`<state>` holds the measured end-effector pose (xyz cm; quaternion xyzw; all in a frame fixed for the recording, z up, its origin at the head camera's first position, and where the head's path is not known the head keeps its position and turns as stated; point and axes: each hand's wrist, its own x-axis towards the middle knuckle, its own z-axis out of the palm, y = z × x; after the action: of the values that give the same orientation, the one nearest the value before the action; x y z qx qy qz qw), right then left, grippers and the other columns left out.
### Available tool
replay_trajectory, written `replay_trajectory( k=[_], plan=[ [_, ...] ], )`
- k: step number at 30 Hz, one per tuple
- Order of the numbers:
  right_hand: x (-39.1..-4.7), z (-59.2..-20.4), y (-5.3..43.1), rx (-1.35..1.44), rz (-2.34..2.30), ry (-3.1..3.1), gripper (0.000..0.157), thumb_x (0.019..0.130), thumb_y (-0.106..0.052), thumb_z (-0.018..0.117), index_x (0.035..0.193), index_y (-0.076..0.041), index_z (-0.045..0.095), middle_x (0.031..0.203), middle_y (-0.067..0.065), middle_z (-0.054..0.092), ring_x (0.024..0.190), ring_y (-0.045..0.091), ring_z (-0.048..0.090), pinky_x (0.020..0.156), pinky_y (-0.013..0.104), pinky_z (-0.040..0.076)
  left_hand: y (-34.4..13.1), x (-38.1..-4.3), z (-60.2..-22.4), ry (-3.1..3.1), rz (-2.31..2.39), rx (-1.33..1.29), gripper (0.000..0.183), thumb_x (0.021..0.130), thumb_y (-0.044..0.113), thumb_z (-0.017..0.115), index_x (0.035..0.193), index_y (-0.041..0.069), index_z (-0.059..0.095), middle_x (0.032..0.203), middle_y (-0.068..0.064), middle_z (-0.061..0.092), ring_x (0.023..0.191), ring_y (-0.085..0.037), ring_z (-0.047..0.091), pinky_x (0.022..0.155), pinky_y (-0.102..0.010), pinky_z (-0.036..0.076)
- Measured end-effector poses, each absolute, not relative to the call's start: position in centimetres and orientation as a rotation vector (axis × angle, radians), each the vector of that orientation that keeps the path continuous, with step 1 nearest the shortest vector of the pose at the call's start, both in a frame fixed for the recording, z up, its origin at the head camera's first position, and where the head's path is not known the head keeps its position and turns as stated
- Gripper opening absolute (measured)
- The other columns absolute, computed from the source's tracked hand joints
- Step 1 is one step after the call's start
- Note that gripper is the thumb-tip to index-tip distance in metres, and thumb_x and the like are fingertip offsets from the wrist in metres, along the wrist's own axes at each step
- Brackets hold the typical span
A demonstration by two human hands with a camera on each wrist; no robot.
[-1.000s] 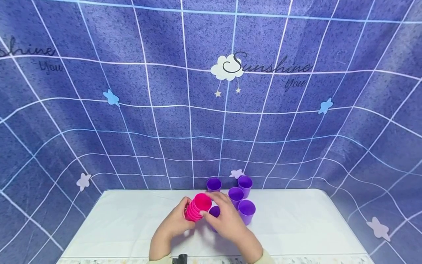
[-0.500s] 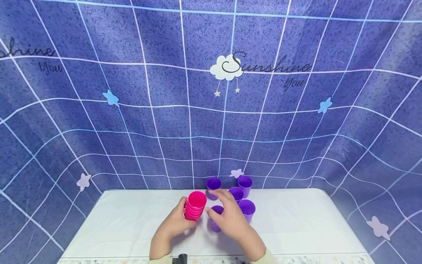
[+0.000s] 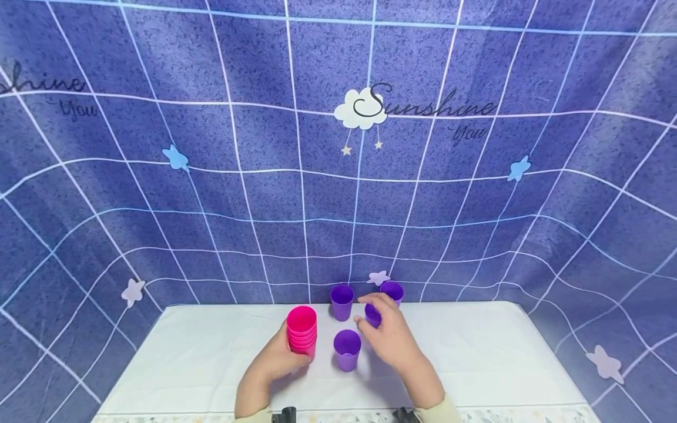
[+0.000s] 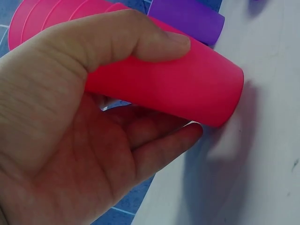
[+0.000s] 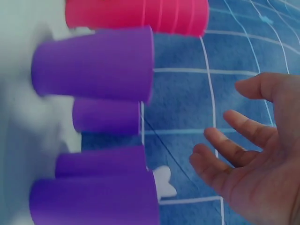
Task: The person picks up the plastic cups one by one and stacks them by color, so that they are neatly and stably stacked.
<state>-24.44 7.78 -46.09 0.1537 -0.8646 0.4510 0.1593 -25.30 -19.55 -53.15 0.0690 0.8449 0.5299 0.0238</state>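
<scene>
My left hand (image 3: 279, 359) grips a nested stack of pink cups (image 3: 302, 336), mouths up. In the left wrist view the thumb lies along the outermost pink cup (image 4: 168, 89), its base close over the table. Just right of the stack stands an upright purple cup (image 3: 347, 351). My right hand (image 3: 390, 336) has its fingers spread and loosely bent, holding nothing. In the right wrist view it is apart from a near purple cup (image 5: 96, 201). In the head view it partly covers another purple cup (image 3: 372, 315) and hides the one at the front right.
Two more purple cups stand toward the back, a back left cup (image 3: 342, 304) and a back right cup (image 3: 392, 291). Behind the white-covered table (image 3: 211, 364) hangs a blue gridded curtain (image 3: 275, 194). Dark wrist camera parts (image 3: 288, 415) show at the front edge.
The right hand has left the pink stack and moved right over the purple cups. The left hand has carried the stack slightly left and turned it more upright.
</scene>
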Motion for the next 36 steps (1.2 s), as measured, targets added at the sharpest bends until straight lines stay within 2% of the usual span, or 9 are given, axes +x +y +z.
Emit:
replay_trajectory(
  k=[8, 17, 19, 21, 24, 27, 30, 33, 36],
  plan=[
    [-25.0, -46.0, 10.4, 0.312, 1.192, -2.611, 0.041, 0.093, -0.021, 0.076, 0.131, -0.007, 0.069, 0.142, 0.015, 0.064, 0.138, 0.041, 0.056, 0.115, 0.059, 0.047, -19.7, -25.2, -53.1, 2.607, 1.667, 0.211, 0.1, 0.064, -0.004, 0.088, 0.152, 0.003, 0.043, 0.133, -0.016, 0.069, 0.13, -0.038, 0.064, 0.117, -0.064, 0.043],
    [-25.0, -46.1, 12.1, 0.271, 1.106, -2.83, 0.068, 0.088, -0.026, 0.079, 0.146, 0.002, 0.056, 0.149, 0.027, 0.058, 0.144, 0.05, 0.048, 0.119, 0.064, 0.04, -20.0, -24.9, -52.0, 2.549, 1.749, 0.239, 0.102, 0.063, -0.003, 0.092, 0.153, 0.011, 0.045, 0.135, -0.01, 0.069, 0.133, -0.031, 0.062, 0.122, -0.062, 0.037],
    [-25.1, -46.1, 12.3, 0.27, 1.107, -2.858, 0.072, 0.088, -0.027, 0.079, 0.148, 0.003, 0.054, 0.151, 0.029, 0.056, 0.146, 0.051, 0.046, 0.12, 0.065, 0.038, -20.1, -24.7, -51.4, 2.542, 1.763, 0.256, 0.101, 0.064, -0.001, 0.094, 0.151, 0.015, 0.047, 0.137, -0.008, 0.067, 0.138, -0.032, 0.059, 0.124, -0.065, 0.033],
    [-25.1, -46.1, 12.4, 0.269, 1.112, -2.874, 0.075, 0.087, -0.027, 0.079, 0.15, 0.003, 0.052, 0.153, 0.029, 0.054, 0.148, 0.052, 0.044, 0.121, 0.066, 0.037, -20.2, -24.6, -50.8, 2.585, 1.718, 0.258, 0.101, 0.064, 0.006, 0.096, 0.151, 0.02, 0.047, 0.144, -0.007, 0.062, 0.148, -0.035, 0.048, 0.125, -0.069, 0.026],
    [-25.1, -46.2, 12.6, 0.272, 1.107, -2.893, 0.077, 0.087, -0.028, 0.079, 0.151, 0.002, 0.051, 0.154, 0.027, 0.054, 0.148, 0.051, 0.043, 0.121, 0.066, 0.037, -20.2, -24.3, -49.9, 2.715, 1.594, 0.257, 0.109, 0.061, 0.018, 0.1, 0.154, 0.023, 0.045, 0.16, -0.011, 0.047, 0.163, -0.042, 0.018, 0.126, -0.076, 0.011],
    [-25.1, -46.2, 12.7, 0.28, 1.096, -2.901, 0.077, 0.086, -0.027, 0.08, 0.151, 0.002, 0.051, 0.154, 0.027, 0.054, 0.148, 0.051, 0.044, 0.121, 0.066, 0.037, -20.1, -24.0, -48.9, 2.846, 1.464, 0.238, 0.118, 0.058, 0.033, 0.103, 0.159, 0.026, 0.04, 0.173, -0.014, 0.026, 0.165, -0.045, -0.008, 0.122, -0.082, 0.002],
    [-25.1, -46.3, 12.7, 0.286, 1.08, -2.909, 0.077, 0.086, -0.027, 0.08, 0.151, 0.002, 0.051, 0.154, 0.027, 0.054, 0.147, 0.051, 0.045, 0.12, 0.066, 0.038, -19.8, -23.8, -48.1, 2.927, 1.416, 0.24, 0.121, 0.059, 0.045, 0.102, 0.161, 0.032, 0.037, 0.177, -0.012, 0.015, 0.165, -0.044, -0.012, 0.118, -0.086, 0.003],
    [-25.1, -46.3, 12.7, 0.288, 1.07, -2.914, 0.077, 0.086, -0.027, 0.081, 0.151, 0.002, 0.051, 0.153, 0.027, 0.055, 0.146, 0.051, 0.046, 0.12, 0.066, 0.038, -19.3, -23.4, -47.2, 3.005, 1.422, 0.274, 0.119, 0.06, 0.054, 0.1, 0.16, 0.037, 0.037, 0.178, -0.006, 0.014, 0.166, -0.039, -0.014, 0.117, -0.087, 0.006],
    [-25.1, -46.3, 12.7, 0.278, 1.072, -2.922, 0.076, 0.086, -0.027, 0.081, 0.15, 0.002, 0.052, 0.153, 0.027, 0.055, 0.146, 0.051, 0.046, 0.119, 0.066, 0.039, -18.3, -22.7, -46.1, 3.081, 1.464, 0.348, 0.113, 0.063, 0.053, 0.099, 0.158, 0.038, 0.04, 0.178, -0.001, 0.015, 0.167, -0.036, -0.013, 0.116, -0.088, 0.012]
  ],
)
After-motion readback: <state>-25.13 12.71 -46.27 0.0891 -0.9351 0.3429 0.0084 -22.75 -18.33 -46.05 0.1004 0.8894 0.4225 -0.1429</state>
